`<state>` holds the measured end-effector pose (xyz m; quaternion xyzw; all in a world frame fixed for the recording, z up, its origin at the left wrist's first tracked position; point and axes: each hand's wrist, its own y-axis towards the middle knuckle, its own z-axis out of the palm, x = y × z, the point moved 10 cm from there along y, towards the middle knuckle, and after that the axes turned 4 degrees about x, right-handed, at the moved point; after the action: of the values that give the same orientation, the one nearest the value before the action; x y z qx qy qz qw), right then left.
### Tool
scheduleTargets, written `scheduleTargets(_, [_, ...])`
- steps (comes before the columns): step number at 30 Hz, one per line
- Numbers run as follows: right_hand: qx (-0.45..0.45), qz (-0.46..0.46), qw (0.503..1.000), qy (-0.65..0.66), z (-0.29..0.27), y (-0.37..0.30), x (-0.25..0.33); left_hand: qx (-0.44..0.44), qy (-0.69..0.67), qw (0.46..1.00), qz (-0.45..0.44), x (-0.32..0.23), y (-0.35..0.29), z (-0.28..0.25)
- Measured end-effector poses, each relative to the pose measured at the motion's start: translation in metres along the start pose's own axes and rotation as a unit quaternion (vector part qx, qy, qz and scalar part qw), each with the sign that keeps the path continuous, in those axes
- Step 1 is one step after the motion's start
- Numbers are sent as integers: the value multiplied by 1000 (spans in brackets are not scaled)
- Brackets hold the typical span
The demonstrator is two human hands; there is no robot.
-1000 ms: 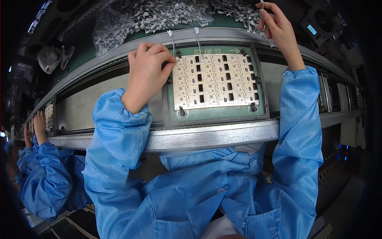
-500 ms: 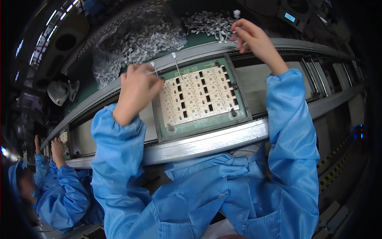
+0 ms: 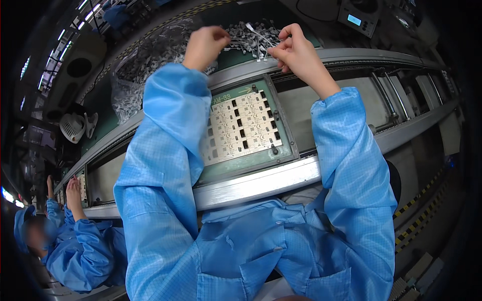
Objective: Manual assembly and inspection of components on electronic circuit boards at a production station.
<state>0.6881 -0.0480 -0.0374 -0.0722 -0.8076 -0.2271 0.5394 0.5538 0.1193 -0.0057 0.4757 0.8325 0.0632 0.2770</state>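
Since the earlier head frame, the left hand point(image 3: 203, 47) has moved from the white board panel point(image 3: 243, 125) to the cable pile point(image 3: 241, 40) on the green bench point(image 3: 228, 61); its grip cannot be told. Apart from it, the right hand point(image 3: 299, 52) pinches a white-tipped cable point(image 3: 252, 29). The panel lies in a green fixture point(image 3: 251, 159).
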Motion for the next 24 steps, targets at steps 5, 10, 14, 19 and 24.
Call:
scheduleTargets(5, [60,-8,998,-14,12,4,9,-47,-261,964,-25,40,13,-41])
scheduleTargets(10, [67,22,997,44,18,4,-7,-56,-380,914,-134,68,-21,-46])
scheduleTargets(14, [76,-30,997,4,25,4,-5,-11,-387,917,-95,34,-43,-53])
scheduleTargets(19, [51,-44,994,-89,29,-3,12,25,-342,939,-30,16,-65,-54])
scheduleTargets(24, [58,-65,992,-93,33,-9,14,29,-336,941,-33,14,-87,-44])
